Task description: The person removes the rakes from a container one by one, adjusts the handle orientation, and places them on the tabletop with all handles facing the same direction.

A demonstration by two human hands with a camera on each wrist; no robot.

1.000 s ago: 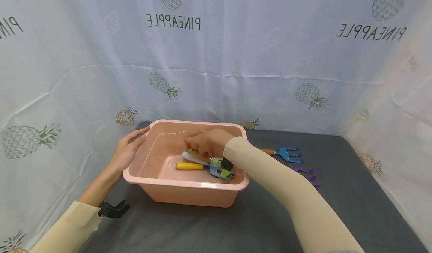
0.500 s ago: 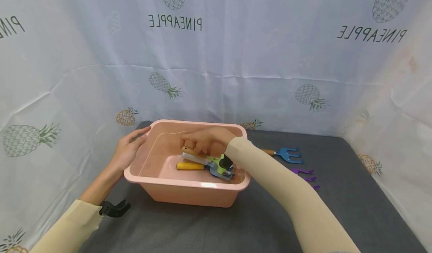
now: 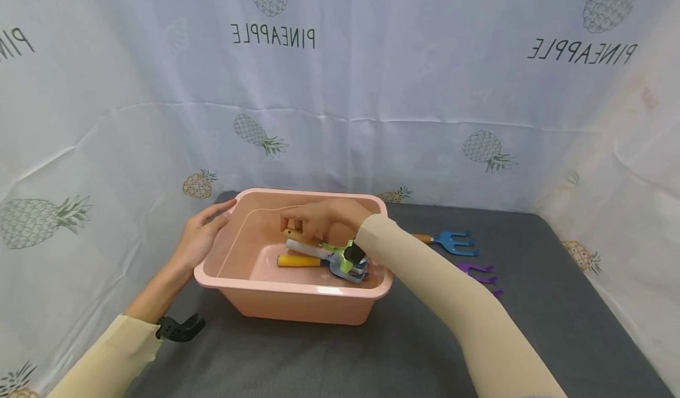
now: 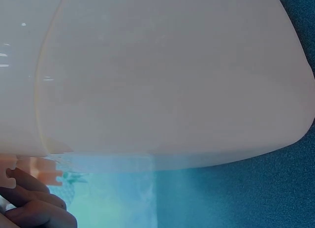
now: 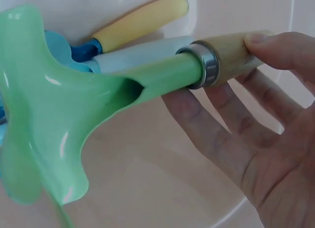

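In front of you is a dark grey desk (image 3: 531, 315) with a matte, cloth-like surface and a rounded far right corner. Toward its far left, a pink plastic basin (image 3: 297, 304) stands upright on its base. To your right of it lies a blue three-pronged garden fork (image 3: 453, 243) with a wooden handle, partly hidden by your right sleeve (image 3: 451, 294). Nearer to you lies a purple fork (image 3: 468, 266), only its prongs showing beyond that sleeve, pointing right.
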